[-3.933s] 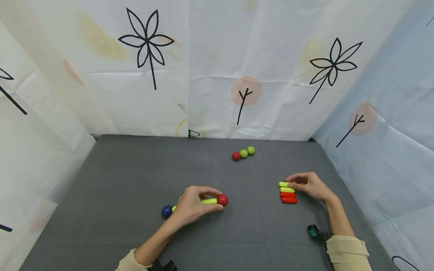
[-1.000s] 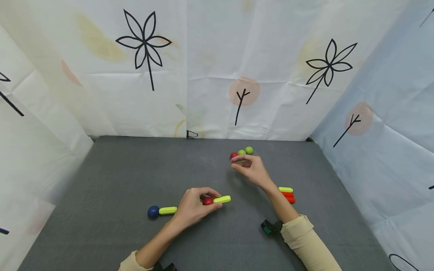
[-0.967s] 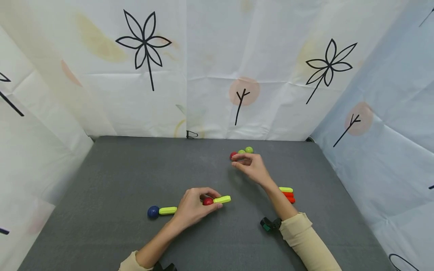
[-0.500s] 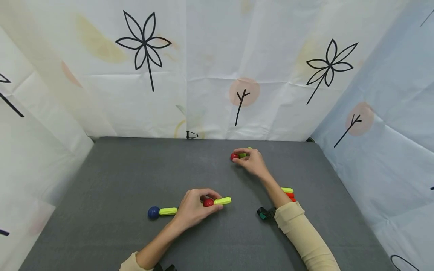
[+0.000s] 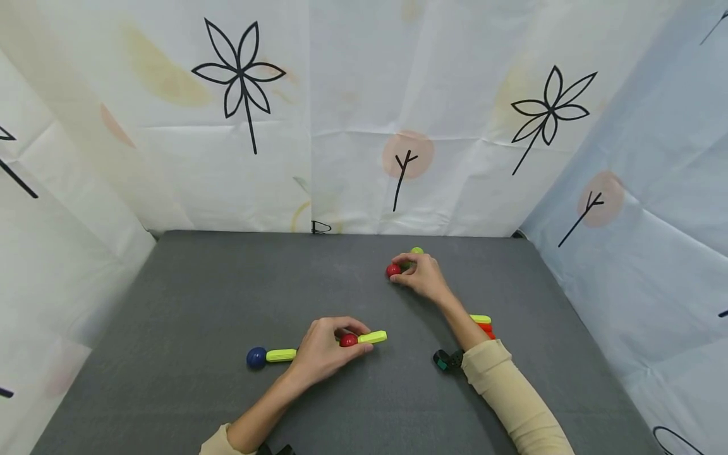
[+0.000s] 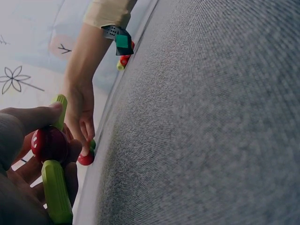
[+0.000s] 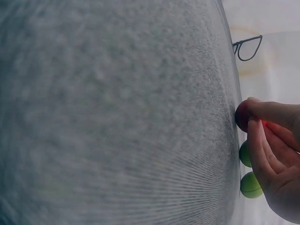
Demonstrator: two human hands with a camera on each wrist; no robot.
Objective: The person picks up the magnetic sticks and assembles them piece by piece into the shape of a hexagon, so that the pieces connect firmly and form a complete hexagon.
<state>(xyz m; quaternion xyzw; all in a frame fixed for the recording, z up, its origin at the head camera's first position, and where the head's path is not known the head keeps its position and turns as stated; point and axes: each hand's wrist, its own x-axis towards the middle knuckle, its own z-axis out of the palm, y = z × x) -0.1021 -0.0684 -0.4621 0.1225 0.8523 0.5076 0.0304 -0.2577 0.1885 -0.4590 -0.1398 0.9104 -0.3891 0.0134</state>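
My left hand (image 5: 324, 347) grips a toy rod-and-ball chain. A blue ball (image 5: 256, 358) ends it at the left, joined to a yellow-green rod (image 5: 280, 355). Between the fingers sits a red ball (image 5: 349, 340), from which a second yellow-green rod (image 5: 373, 337) points right, the thumb on it in the left wrist view. Farther back, my right hand (image 5: 425, 276) pinches a loose red ball (image 5: 393, 270) with thumb and fingertips. Two green balls, the farther one (image 7: 251, 185) and the nearer one (image 7: 245, 153), lie beside it, partly hidden by that hand in the head view.
Right of centre, behind my right forearm, a yellow-green rod (image 5: 480, 319) and red rods (image 5: 486, 328) lie side by side, partly covered. The grey table (image 5: 227, 284) ends at printed white cloth walls (image 5: 352, 95) at the back and sides.
My right hand went from the rods on the right to the balls at the back and took the red one, drawing it slightly nearer. A rod now extends beyond the chain's red ball.
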